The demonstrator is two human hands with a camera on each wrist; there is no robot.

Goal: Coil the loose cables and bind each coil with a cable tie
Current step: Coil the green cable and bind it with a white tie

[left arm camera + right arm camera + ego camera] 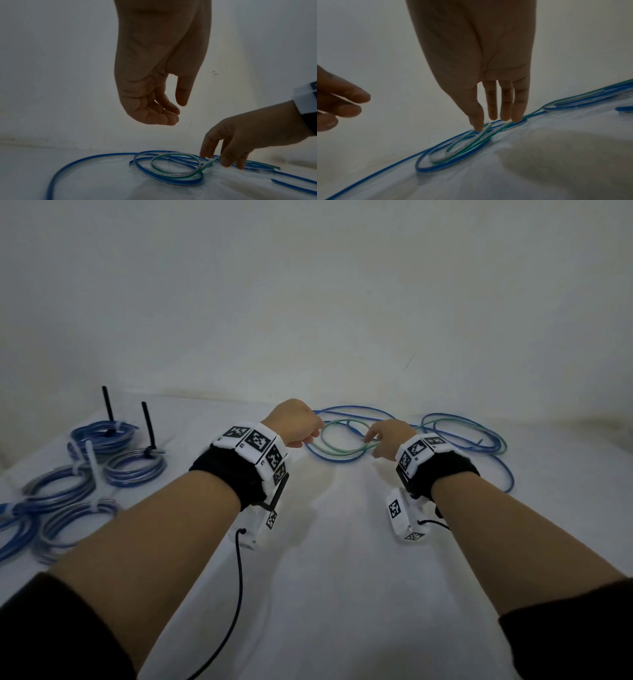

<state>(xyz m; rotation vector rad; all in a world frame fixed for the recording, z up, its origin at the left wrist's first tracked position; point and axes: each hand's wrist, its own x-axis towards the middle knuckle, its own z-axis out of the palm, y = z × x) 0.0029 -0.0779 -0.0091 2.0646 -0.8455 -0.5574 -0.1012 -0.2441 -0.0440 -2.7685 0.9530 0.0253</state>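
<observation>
Loose blue and green cables (472,436) sprawl over the back of the white table. A small loop of them (337,453) (171,174) (453,159) lies between my hands. My right hand (376,440) (223,158) (496,121) reaches down with straight fingers, and its fingertips (517,119) and thumb touch the loop's right side where the strands cross. My left hand (301,436) (164,115) hovers above the loop's left side with loosely curled fingers (342,105), holding nothing.
Several bound blue coils (99,436) (135,467) (58,487) lie at the left of the table, with black cable ties (109,409) (148,422) standing upright and white ties (92,460) on others. A pale wall (342,302) rises right behind the cables.
</observation>
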